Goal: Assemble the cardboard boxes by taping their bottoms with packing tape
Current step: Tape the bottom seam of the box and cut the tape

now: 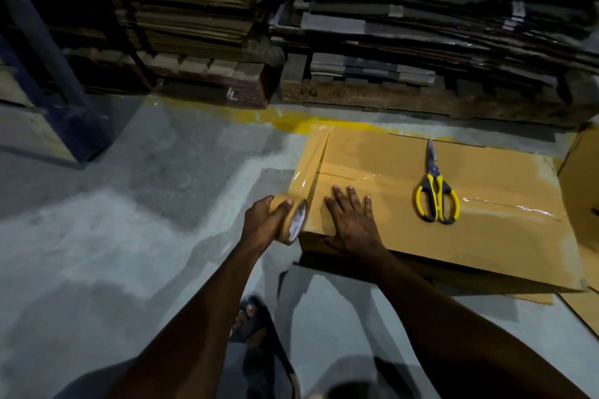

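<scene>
A tan cardboard box (382, 159) lies on the floor with its closed flaps facing up. Clear tape shines along the centre seam. A second strip runs down the box's left edge from the far corner to the tape roll (293, 219). My left hand (264, 223) grips that roll at the near left corner of the box. My right hand (351, 220) lies flat, fingers spread, on the box top just right of the roll. Yellow-handled scissors (436, 191) rest on the box further right, blades pointing away from me.
Stacks of flattened cardboard on wooden pallets (389, 97) fill the back. A blue steel post (48, 52) stands at left. More cardboard (583, 178) sits at the right edge. A yellow line (259, 115) marks the grey concrete floor. My sandalled foot (251, 317) is below the box.
</scene>
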The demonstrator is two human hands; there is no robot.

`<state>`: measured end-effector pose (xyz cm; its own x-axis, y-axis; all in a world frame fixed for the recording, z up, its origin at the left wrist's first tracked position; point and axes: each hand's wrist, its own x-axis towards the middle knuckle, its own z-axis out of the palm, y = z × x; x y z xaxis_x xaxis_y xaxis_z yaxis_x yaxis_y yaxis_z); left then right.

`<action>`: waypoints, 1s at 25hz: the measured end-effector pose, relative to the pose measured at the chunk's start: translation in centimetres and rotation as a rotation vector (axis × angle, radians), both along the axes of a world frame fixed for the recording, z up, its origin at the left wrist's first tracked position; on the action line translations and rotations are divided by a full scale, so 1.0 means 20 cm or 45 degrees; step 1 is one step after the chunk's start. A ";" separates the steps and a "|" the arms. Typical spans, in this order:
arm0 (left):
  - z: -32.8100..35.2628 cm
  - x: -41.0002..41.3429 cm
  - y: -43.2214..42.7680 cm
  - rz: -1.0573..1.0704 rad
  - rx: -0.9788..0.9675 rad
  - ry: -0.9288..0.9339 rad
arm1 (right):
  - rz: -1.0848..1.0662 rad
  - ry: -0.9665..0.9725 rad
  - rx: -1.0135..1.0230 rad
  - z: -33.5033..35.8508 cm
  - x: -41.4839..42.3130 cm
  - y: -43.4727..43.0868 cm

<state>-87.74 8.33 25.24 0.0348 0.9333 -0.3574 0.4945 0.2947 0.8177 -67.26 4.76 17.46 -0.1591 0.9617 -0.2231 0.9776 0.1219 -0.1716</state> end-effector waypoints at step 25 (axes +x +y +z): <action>-0.11 -0.01 -0.28 -0.021 -0.130 0.117 | -0.058 0.047 -0.085 0.08 -0.03 -0.01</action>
